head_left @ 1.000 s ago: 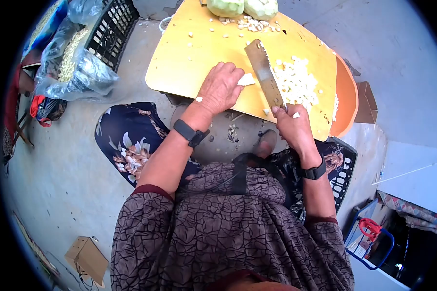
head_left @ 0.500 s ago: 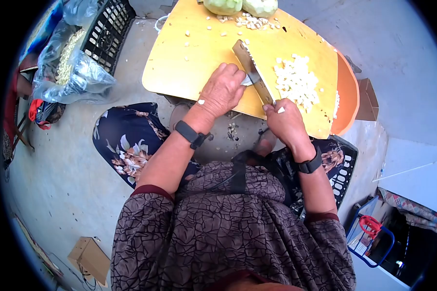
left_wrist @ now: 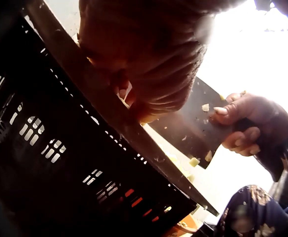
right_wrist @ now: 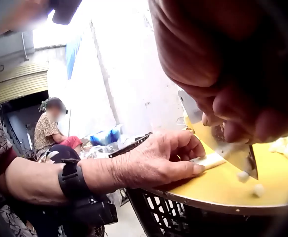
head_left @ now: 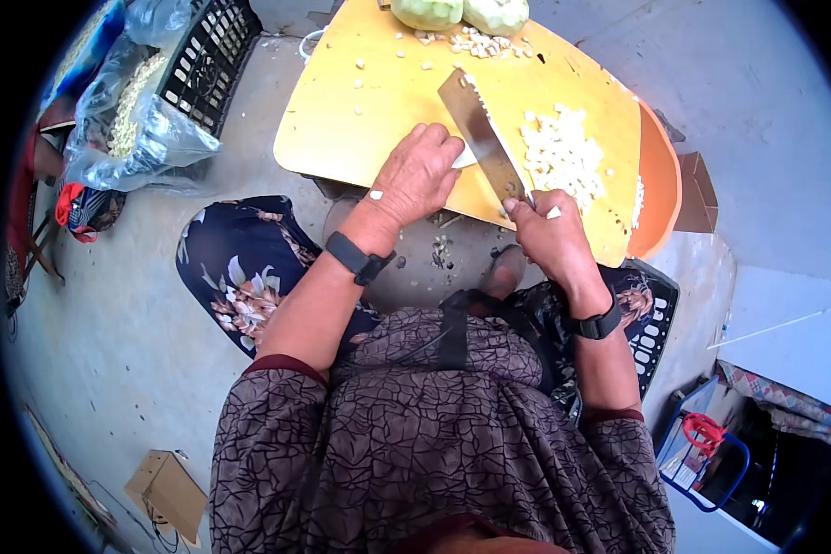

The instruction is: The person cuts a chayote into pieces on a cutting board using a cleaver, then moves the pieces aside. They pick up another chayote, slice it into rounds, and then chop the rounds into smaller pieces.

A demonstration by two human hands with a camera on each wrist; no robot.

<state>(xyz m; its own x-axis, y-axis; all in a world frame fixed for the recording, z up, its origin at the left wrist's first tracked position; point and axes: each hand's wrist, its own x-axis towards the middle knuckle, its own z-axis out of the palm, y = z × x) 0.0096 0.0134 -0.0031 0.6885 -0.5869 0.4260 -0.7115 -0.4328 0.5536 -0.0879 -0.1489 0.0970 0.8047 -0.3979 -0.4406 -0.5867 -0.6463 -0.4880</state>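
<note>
My right hand [head_left: 556, 233] grips a broad cleaver [head_left: 483, 129] by its handle end, and a small pale bit clings to the back of that hand. The blade slants up and left across the yellow board [head_left: 342, 138]. My left hand [head_left: 414, 174] pinches a white vegetable strip [right_wrist: 209, 161] between thumb and fingers, its free end right at the blade. Diced white pieces [head_left: 563, 157] lie heaped to the right of the cleaver. In the left wrist view, bits stick to the cleaver's face [left_wrist: 191, 121].
Two peeled green vegetables [head_left: 495, 15] sit at the board's far edge beside scattered dice. An orange basin [head_left: 657, 185] is under the board's right side. A black crate [head_left: 208, 69] and a plastic bag of pale pieces [head_left: 138, 129] stand left. Another person [right_wrist: 50, 126] sits farther back.
The cleaver has shifted left from the heap to the strip's end, its tip moving left. My left hand stays in nearly the same place, holding the strip.
</note>
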